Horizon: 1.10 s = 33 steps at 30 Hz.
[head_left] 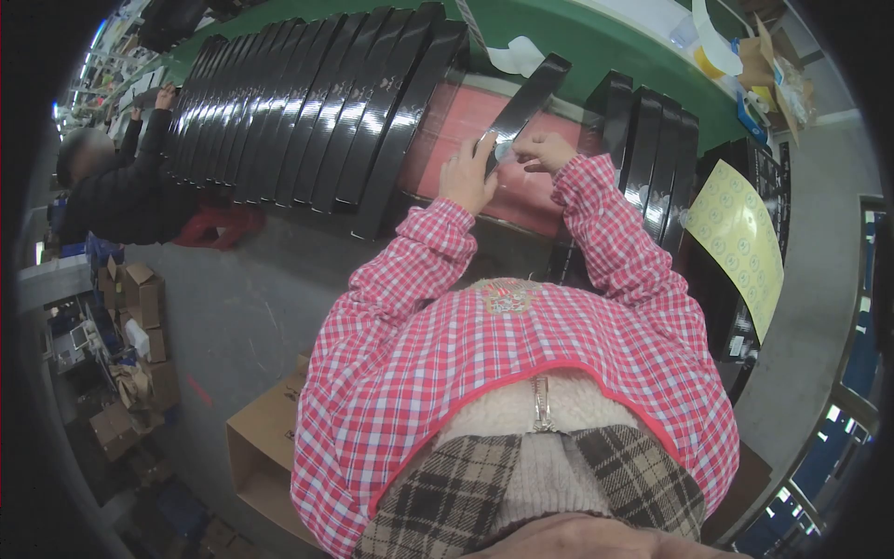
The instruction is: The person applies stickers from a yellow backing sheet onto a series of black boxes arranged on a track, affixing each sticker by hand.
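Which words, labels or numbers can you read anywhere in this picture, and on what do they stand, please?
No text can be read.
Yellow sticker sheet: rows of round stickers with small marks, too small to read.
Cardboard box: a dark print on its side, blurred.
Black box held by the left hand and right hand: glossy, no readable print.

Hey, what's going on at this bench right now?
A person in a red plaid smock holds one glossy black box tilted over a pink mat. The left hand steadies its lower end, and the right hand pinches something small against it; what it is I cannot tell. Rows of like black boxes stand on edge to the left, with more to the right. A yellow sticker sheet lies at the right. Another person works farther along the bench.
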Each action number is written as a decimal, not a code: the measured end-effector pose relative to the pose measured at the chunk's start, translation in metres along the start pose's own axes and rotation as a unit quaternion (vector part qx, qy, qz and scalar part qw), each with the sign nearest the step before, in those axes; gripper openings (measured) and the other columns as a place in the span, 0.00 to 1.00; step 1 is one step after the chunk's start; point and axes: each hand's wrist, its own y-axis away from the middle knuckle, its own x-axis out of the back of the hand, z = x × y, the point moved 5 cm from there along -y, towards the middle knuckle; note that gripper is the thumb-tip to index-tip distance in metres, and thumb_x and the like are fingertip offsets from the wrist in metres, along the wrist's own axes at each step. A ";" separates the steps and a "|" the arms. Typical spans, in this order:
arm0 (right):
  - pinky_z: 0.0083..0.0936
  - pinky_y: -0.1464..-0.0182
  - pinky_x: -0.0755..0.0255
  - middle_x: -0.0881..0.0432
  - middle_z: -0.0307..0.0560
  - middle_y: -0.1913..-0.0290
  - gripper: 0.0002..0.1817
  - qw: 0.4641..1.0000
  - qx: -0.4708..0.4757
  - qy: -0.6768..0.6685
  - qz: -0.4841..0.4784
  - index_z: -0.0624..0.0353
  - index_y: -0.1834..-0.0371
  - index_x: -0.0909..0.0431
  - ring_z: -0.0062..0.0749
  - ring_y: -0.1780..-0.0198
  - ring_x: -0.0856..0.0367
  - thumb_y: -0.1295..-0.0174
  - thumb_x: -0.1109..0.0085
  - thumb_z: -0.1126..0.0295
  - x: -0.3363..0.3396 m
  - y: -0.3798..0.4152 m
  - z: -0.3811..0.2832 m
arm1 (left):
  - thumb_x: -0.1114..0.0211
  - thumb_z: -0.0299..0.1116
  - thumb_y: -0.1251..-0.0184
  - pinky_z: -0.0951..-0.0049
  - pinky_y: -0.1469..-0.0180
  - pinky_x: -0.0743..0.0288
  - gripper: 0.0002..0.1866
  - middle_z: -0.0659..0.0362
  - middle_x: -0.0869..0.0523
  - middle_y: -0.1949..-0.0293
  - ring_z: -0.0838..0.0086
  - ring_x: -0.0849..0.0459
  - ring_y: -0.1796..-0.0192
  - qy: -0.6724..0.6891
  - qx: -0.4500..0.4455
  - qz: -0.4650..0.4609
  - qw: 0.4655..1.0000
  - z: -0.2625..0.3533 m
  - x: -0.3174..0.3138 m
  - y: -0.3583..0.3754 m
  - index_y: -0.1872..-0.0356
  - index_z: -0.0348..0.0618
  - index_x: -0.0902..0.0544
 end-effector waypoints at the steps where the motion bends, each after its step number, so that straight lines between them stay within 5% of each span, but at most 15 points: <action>1: 0.23 0.57 0.28 0.22 0.43 0.68 0.12 1.000 0.004 0.001 0.002 0.56 0.70 0.21 0.26 0.62 0.25 0.49 0.38 0.59 0.000 0.000 0.000 | 0.33 0.36 0.43 0.65 0.50 0.24 0.30 0.50 0.28 0.44 0.58 0.20 0.51 0.001 0.001 -0.001 1.000 0.001 0.000 0.000 0.39 0.52 0.35; 15: 0.20 0.56 0.27 0.20 0.42 0.66 0.12 0.998 0.031 -0.043 -0.018 0.55 0.68 0.23 0.25 0.63 0.23 0.46 0.38 0.59 0.003 0.007 -0.004 | 0.32 0.35 0.44 0.63 0.51 0.24 0.33 0.52 0.28 0.45 0.57 0.21 0.51 0.012 0.001 0.002 1.000 -0.003 -0.001 -0.003 0.39 0.52 0.38; 21: 0.12 0.63 0.27 0.19 0.44 0.67 0.11 0.992 0.049 -0.102 -0.054 0.59 0.66 0.22 0.20 0.69 0.23 0.44 0.39 0.63 0.000 -0.015 0.008 | 0.32 0.36 0.43 0.64 0.54 0.23 0.31 0.52 0.27 0.47 0.58 0.20 0.54 0.010 -0.008 0.011 1.000 -0.003 -0.001 -0.004 0.40 0.51 0.36; 33: 0.18 0.58 0.28 0.19 0.41 0.68 0.09 0.995 0.039 -0.073 -0.055 0.55 0.68 0.22 0.22 0.66 0.23 0.45 0.40 0.63 -0.001 -0.018 0.008 | 0.34 0.36 0.41 0.63 0.50 0.24 0.29 0.51 0.28 0.44 0.58 0.22 0.50 0.017 0.006 -0.017 1.000 -0.003 0.002 -0.004 0.39 0.51 0.36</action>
